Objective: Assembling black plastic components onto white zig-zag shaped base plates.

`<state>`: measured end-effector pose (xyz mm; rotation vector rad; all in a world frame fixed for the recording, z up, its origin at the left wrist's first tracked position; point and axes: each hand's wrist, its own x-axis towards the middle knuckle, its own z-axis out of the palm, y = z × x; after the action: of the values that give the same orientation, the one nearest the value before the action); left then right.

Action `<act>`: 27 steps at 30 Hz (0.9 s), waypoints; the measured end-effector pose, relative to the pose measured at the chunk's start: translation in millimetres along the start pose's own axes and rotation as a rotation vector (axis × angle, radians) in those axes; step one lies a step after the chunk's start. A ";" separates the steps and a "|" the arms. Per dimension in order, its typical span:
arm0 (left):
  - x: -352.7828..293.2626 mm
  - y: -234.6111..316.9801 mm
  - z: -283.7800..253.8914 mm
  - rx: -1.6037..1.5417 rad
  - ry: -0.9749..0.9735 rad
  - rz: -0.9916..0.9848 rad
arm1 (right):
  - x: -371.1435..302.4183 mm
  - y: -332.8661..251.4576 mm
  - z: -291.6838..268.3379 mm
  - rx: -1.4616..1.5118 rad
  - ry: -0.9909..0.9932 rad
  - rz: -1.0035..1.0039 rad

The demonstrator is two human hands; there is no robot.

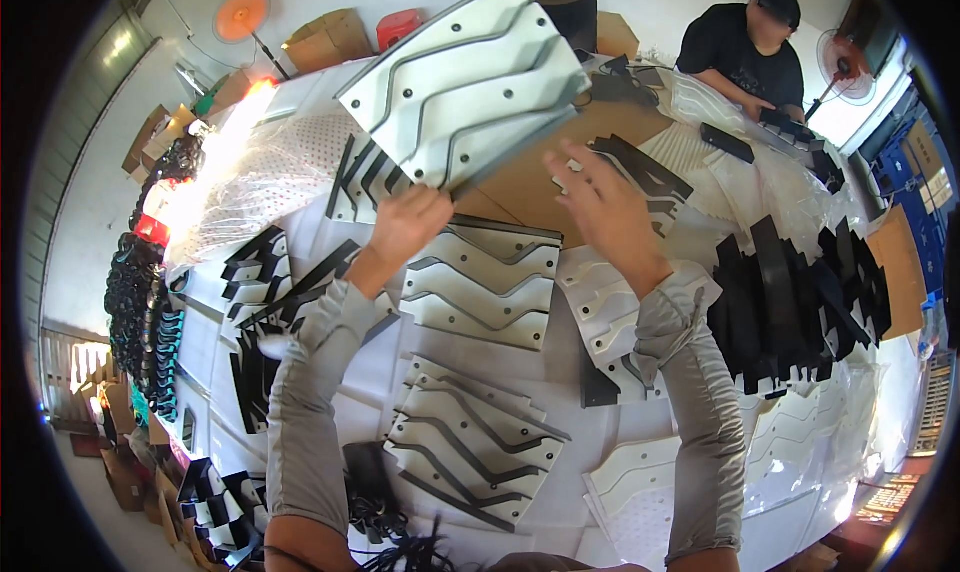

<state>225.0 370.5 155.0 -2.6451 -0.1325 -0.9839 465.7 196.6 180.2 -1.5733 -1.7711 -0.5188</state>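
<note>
A pale white panel [480, 82] with dark wavy strips and small round dots is lifted and tilted above the far side of the table. My left hand [412, 222] grips its lower corner, fingers closed on the edge. Off the panel's lower right edge, my right hand [598, 207] is raised with its fingers apart, holding nothing. Below the hands lies a similar striped panel [480, 282]. Closer to me are more striped panels [475, 442], overlapping and turned at an angle. White panels [600, 317] also lie under my right forearm.
Black strips [780, 302] are heaped at the right, and black angled pieces [260, 272] lie at the left. Clear plastic sheeting [270, 177] covers the far left of the table. Across the table a person [745, 52] in black handles dark pieces; another person [560, 2] stands behind the raised panel.
</note>
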 end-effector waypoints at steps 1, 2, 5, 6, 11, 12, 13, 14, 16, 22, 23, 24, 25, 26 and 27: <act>3.1 5.9 -11.1 0.000 -0.002 0.004 | 1.6 -8.3 -3.0 -0.060 -0.016 -0.131; 7.1 12.3 -20.3 -0.029 0.051 0.031 | 3.7 -16.3 -4.6 -0.081 0.019 -0.176; 14.8 23.0 -46.2 -0.083 0.077 0.072 | 1.9 -35.9 -16.1 -0.094 0.023 -0.195; 18.2 23.7 -50.6 -0.070 0.098 0.098 | 3.0 -40.6 -18.8 -0.081 0.042 -0.219; 25.9 28.7 -60.4 -0.060 0.107 0.166 | -2.9 -46.9 -33.9 -0.068 0.021 -0.201; 26.0 30.9 -59.4 -0.068 0.116 0.150 | -3.2 -47.5 -37.1 -0.078 0.023 -0.213; 27.3 33.4 -58.9 -0.081 0.115 0.156 | -3.6 -47.8 -40.0 -0.085 0.025 -0.227; 29.1 35.3 -59.3 -0.105 0.121 0.140 | -4.4 -47.8 -42.1 -0.092 0.025 -0.229; 28.4 37.0 -58.4 -0.127 0.120 0.113 | -4.9 -45.9 -42.7 -0.103 0.031 -0.227; 43.5 52.0 -17.0 -0.095 0.028 0.051 | -11.1 -14.2 -20.6 -0.317 -0.061 0.097; 54.2 61.7 -6.3 -0.148 0.012 -0.072 | -11.5 1.2 -18.1 -0.292 -0.006 0.113; 61.8 68.6 6.5 -0.213 0.003 -0.194 | -14.1 19.1 -16.6 -0.318 -0.046 0.178; 60.4 64.9 11.4 -0.199 0.002 -0.209 | -14.5 34.5 -9.4 -0.329 -0.075 0.234; 58.8 60.5 16.6 -0.256 -0.065 -0.326 | -17.8 49.7 -2.0 -0.342 -0.104 0.291; 59.4 58.7 27.4 -0.329 -0.122 -0.439 | -30.2 69.5 1.3 -0.350 -0.111 0.280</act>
<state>298.6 322.4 158.8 -3.0538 -0.6554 -1.0455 533.3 189.2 147.0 -2.0904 -1.5607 -0.6388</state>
